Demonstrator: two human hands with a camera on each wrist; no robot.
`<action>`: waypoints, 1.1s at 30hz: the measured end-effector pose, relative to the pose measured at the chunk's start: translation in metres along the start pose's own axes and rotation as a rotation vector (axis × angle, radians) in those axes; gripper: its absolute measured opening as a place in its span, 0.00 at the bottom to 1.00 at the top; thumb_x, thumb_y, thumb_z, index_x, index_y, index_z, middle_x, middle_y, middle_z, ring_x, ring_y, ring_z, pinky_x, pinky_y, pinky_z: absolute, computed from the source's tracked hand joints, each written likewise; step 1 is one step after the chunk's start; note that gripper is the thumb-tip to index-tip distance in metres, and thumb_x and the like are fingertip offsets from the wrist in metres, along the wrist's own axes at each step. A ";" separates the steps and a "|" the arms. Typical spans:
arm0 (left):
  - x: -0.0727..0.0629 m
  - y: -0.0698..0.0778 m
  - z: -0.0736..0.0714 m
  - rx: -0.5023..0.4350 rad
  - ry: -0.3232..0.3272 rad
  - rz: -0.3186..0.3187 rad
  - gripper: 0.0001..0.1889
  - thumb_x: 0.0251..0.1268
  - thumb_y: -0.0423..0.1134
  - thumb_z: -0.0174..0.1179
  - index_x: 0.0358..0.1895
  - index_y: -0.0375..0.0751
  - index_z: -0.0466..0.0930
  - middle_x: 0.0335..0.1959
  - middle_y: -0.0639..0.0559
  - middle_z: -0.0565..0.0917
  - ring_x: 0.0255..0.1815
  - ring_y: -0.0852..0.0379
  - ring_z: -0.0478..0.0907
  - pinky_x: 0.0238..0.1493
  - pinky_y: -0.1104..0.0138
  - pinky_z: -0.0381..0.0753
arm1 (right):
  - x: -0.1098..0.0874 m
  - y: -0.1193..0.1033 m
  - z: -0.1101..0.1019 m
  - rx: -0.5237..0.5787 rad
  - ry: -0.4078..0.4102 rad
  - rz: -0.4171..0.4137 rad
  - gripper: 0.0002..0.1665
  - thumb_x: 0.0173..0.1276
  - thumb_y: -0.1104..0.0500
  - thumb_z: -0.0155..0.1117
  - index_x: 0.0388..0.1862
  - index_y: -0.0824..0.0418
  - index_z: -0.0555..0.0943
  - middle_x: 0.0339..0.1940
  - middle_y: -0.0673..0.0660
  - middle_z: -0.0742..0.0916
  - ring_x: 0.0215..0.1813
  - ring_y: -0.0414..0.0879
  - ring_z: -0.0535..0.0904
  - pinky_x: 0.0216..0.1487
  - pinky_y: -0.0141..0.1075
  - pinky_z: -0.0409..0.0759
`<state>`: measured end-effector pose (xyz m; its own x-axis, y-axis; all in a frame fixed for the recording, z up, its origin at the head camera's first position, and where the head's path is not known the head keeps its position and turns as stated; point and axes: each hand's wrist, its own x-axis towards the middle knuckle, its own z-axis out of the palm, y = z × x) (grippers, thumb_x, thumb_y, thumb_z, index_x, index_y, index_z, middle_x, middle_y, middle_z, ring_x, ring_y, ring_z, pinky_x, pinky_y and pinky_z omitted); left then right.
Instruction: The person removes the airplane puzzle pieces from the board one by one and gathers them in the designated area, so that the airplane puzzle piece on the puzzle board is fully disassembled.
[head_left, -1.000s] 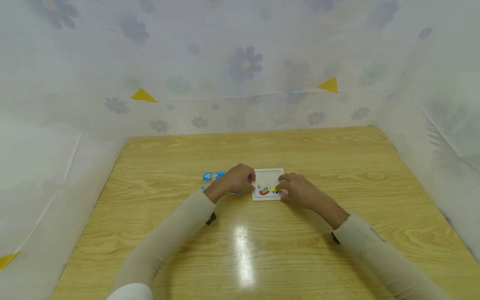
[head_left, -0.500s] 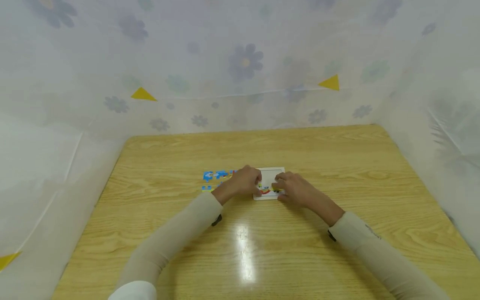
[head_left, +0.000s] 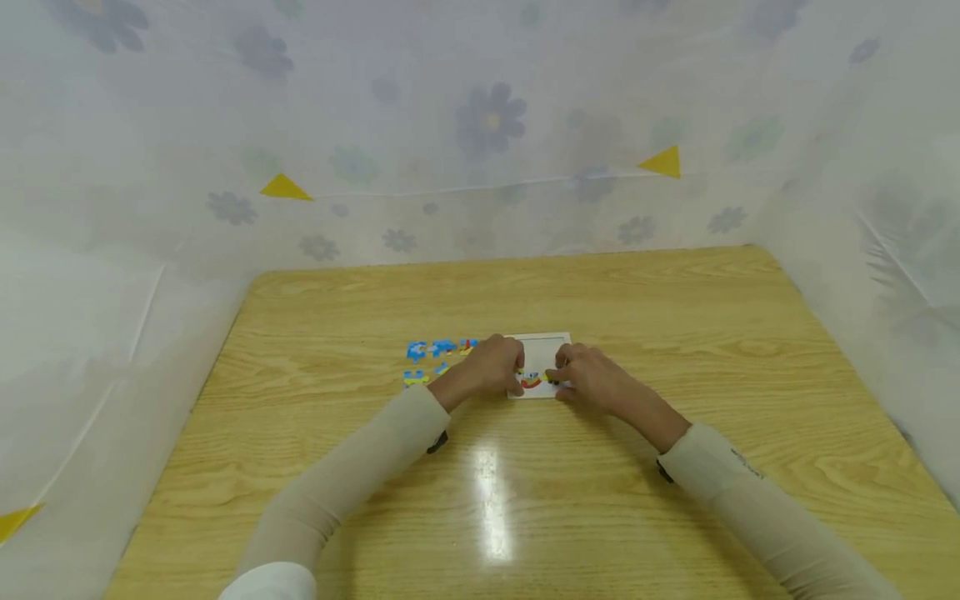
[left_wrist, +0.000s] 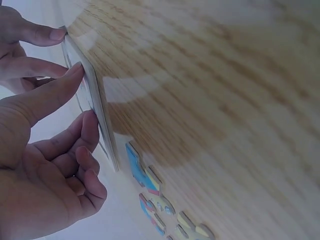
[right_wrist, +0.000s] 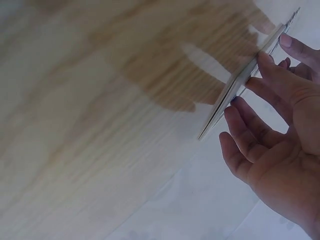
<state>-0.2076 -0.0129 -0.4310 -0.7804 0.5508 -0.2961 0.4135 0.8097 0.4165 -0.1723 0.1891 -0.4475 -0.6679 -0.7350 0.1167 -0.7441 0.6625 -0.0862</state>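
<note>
A shallow white puzzle board (head_left: 545, 348) lies on the table under both hands. Along its near side are a few fitted pieces with a red curve (head_left: 531, 383) and yellow parts. My left hand (head_left: 495, 364) is at its left side; in the left wrist view, the thumb and index finger grip the board's edge (left_wrist: 102, 117), other fingers curled. Opposite it, my right hand (head_left: 590, 375) holds the right side, its thumb at the near edge and fingertips over the board. Whether a loose piece is under the fingertips is hidden.
Several loose jigsaw pieces (head_left: 442, 347), blue, yellow and red, lie left of the board, partly behind the left hand. The wood-grain table (head_left: 600, 517) meets pale flowered curtains (head_left: 420, 125) at its back and sides.
My left hand has moved slightly right, onto the board's left part, uncovering more loose pieces. My right hand has shifted slightly left, its fingers drawn closer together.
</note>
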 end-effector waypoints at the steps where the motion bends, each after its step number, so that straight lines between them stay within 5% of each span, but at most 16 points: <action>1: 0.000 0.000 0.000 -0.001 0.002 0.001 0.17 0.48 0.41 0.73 0.41 0.38 0.80 0.36 0.51 0.82 0.33 0.58 0.75 0.35 0.69 0.76 | 0.000 0.000 0.000 -0.002 0.004 -0.001 0.18 0.54 0.54 0.73 0.43 0.60 0.87 0.37 0.58 0.81 0.35 0.47 0.75 0.34 0.36 0.75; 13: -0.002 0.000 -0.002 -0.016 0.009 -0.007 0.18 0.47 0.41 0.74 0.39 0.38 0.79 0.33 0.52 0.81 0.30 0.59 0.73 0.32 0.70 0.73 | 0.003 0.003 0.004 -0.105 0.057 -0.130 0.15 0.53 0.54 0.74 0.39 0.58 0.88 0.30 0.55 0.81 0.31 0.45 0.71 0.32 0.33 0.71; 24: -0.004 0.000 -0.001 -0.042 0.031 0.024 0.17 0.47 0.39 0.74 0.39 0.38 0.79 0.33 0.51 0.80 0.30 0.59 0.73 0.32 0.69 0.73 | 0.000 0.002 0.003 -0.106 0.053 -0.101 0.15 0.54 0.54 0.73 0.41 0.57 0.87 0.32 0.56 0.81 0.31 0.46 0.74 0.30 0.33 0.73; 33: -0.005 -0.004 -0.002 -0.048 0.107 0.112 0.05 0.63 0.36 0.61 0.36 0.37 0.81 0.34 0.49 0.83 0.31 0.58 0.77 0.34 0.69 0.75 | -0.002 0.005 0.007 -0.124 0.085 -0.122 0.14 0.54 0.54 0.74 0.40 0.56 0.87 0.32 0.55 0.81 0.31 0.46 0.73 0.30 0.34 0.73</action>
<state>-0.2064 -0.0193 -0.4300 -0.7775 0.6099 -0.1534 0.4794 0.7326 0.4833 -0.1745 0.1931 -0.4547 -0.5655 -0.7996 0.2021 -0.8085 0.5859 0.0558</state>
